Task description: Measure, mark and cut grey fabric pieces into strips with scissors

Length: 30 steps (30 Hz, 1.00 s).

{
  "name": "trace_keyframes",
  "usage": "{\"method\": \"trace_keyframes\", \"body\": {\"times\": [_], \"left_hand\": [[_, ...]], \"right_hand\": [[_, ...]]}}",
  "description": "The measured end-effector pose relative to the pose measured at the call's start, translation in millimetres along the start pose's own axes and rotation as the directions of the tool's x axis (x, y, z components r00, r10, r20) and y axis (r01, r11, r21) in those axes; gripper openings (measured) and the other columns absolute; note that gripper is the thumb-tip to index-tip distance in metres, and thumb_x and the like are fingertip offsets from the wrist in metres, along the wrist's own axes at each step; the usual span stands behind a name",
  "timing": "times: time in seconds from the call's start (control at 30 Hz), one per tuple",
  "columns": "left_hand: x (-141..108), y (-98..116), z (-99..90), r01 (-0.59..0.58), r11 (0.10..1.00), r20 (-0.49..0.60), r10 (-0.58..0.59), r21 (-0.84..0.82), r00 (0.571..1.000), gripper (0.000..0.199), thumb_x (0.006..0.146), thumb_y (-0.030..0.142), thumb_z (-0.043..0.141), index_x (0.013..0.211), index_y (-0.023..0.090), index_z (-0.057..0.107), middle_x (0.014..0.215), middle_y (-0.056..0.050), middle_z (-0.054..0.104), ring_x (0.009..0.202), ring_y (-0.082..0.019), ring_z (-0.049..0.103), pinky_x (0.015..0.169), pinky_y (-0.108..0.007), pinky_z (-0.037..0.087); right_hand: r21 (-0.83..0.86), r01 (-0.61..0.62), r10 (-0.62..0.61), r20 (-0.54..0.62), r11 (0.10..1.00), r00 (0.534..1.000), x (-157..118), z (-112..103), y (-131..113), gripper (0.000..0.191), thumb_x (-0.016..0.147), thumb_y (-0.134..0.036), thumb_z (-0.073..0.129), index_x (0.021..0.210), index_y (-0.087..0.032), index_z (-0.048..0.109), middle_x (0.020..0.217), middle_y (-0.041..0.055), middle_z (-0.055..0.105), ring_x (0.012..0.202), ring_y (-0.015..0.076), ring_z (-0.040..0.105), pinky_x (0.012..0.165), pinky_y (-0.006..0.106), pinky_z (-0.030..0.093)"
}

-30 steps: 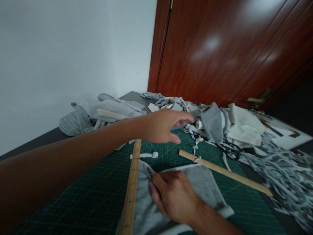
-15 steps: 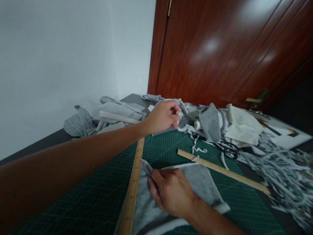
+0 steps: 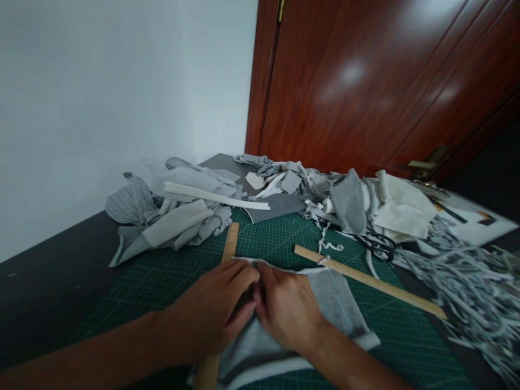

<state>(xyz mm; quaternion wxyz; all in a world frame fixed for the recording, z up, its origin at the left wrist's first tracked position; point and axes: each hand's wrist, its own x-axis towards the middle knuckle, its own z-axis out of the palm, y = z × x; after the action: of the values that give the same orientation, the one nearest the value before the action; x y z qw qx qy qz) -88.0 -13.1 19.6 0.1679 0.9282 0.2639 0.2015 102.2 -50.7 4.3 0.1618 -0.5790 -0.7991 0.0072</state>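
Note:
A grey knit fabric piece (image 3: 335,298) with pale edges lies on the green cutting mat (image 3: 272,238). My left hand (image 3: 215,303) is at the fabric's far left corner, thumb and fingers closed in a pinch on its edge. Right beside it, my right hand (image 3: 288,303) rests on the fabric with its fingers closed on the same edge; the fingertips of both hands are partly hidden. Under my left hand runs a wooden ruler (image 3: 231,241), along the fabric's left side. A second wooden ruler (image 3: 365,279) lies slantwise beyond the fabric's far right corner.
Grey and white fabric scraps (image 3: 179,216) are heaped at the back left, more cloth (image 3: 349,200) at the back right. Black-handled scissors (image 3: 377,246) lie near the mat's right edge, beside a tangle of cut strips (image 3: 467,287). A wall and a wooden door (image 3: 345,81) stand behind.
My left hand has come back from the scraps at the rear, where it held a small white bit, to the fabric's edge beside my right hand. My right hand has barely moved.

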Motion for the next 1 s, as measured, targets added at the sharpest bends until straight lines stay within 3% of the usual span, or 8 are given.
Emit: {"method": "trace_keyframes", "body": {"times": [0.17,0.37,0.47,0.6,0.8,0.9,1.0], "left_hand": [[-11,-17,-8.3,0.060,0.994,0.069,-0.067,0.095,0.995,0.066,0.081,0.039,0.084,0.138,0.019,0.057,0.152,-0.016,0.060,0.142,-0.036,0.053,0.124,-0.054,0.039],[-5,-31,-16.6,0.124,0.962,0.200,-0.174,0.242,0.964,0.110,0.078,0.067,0.083,0.164,0.011,0.041,0.174,-0.020,0.036,0.161,-0.040,0.034,0.131,-0.061,0.028],[-4,-35,-16.3,0.119,0.957,0.222,-0.181,0.264,0.958,0.119,0.076,0.074,0.081,0.167,0.012,0.036,0.176,-0.020,0.030,0.163,-0.039,0.030,0.132,-0.058,0.025],[-4,-35,-19.1,0.127,0.961,0.255,-0.190,0.244,0.948,0.131,0.069,0.084,0.080,0.168,0.012,0.034,0.176,-0.022,0.027,0.163,-0.042,0.028,0.133,-0.059,0.022],[-6,-36,-22.9,0.087,0.977,0.299,-0.144,0.197,0.943,0.143,0.063,0.090,0.076,0.169,0.007,0.029,0.177,-0.025,0.019,0.165,-0.044,0.021,0.134,-0.058,0.017],[-5,-38,-23.1,0.073,0.979,0.316,-0.132,0.191,0.940,0.144,0.063,0.091,0.076,0.170,0.008,0.027,0.178,-0.025,0.016,0.165,-0.043,0.020,0.134,-0.058,0.015],[-5,-38,-23.8,0.040,0.985,0.295,-0.088,0.166,0.952,0.143,0.064,0.089,0.078,0.170,0.009,0.026,0.177,-0.027,0.018,0.165,-0.043,0.018,0.134,-0.060,0.012]], "right_hand": [[-0.023,-0.025,0.023,-0.063,0.999,0.998,-2,1,-1,0.025,0.101,-0.024,0.048,0.114,-0.017,0.069,0.100,0.0118,0.081,0.086,0.0309,0.079,0.072,0.038,0.052],[0.015,0.227,-0.228,0.027,0.974,0.973,-5,1,5,0.031,0.102,-0.031,0.051,0.120,-0.017,0.071,0.093,0.0087,0.079,0.082,0.0277,0.076,0.072,0.037,0.053],[0.057,0.197,-0.202,0.094,0.979,0.975,0,-5,5,0.042,0.101,-0.042,0.057,0.132,-0.015,0.067,0.107,0.0123,0.080,0.096,0.0320,0.077,0.082,0.041,0.056],[0.099,0.148,-0.164,0.191,0.984,0.968,11,-18,1,0.078,0.095,-0.060,0.067,0.152,-0.008,0.052,0.129,0.0200,0.077,0.112,0.0396,0.076,0.091,0.048,0.057],[0.159,0.140,-0.179,0.260,0.977,0.949,16,-32,-5,0.113,0.072,-0.075,0.083,0.156,-0.007,0.047,0.130,0.0248,0.076,0.114,0.0451,0.075,0.096,0.053,0.058],[0.218,0.127,-0.184,0.263,0.968,0.947,13,-35,-9,0.133,0.053,-0.074,0.094,0.157,-0.006,0.045,0.131,0.0243,0.076,0.119,0.0444,0.073,0.104,0.053,0.057],[0.219,0.112,-0.174,0.289,0.969,0.941,10,-38,-12,0.142,0.045,-0.068,0.099,0.158,-0.003,0.044,0.141,0.0278,0.070,0.127,0.0452,0.069,0.110,0.053,0.055]]}}
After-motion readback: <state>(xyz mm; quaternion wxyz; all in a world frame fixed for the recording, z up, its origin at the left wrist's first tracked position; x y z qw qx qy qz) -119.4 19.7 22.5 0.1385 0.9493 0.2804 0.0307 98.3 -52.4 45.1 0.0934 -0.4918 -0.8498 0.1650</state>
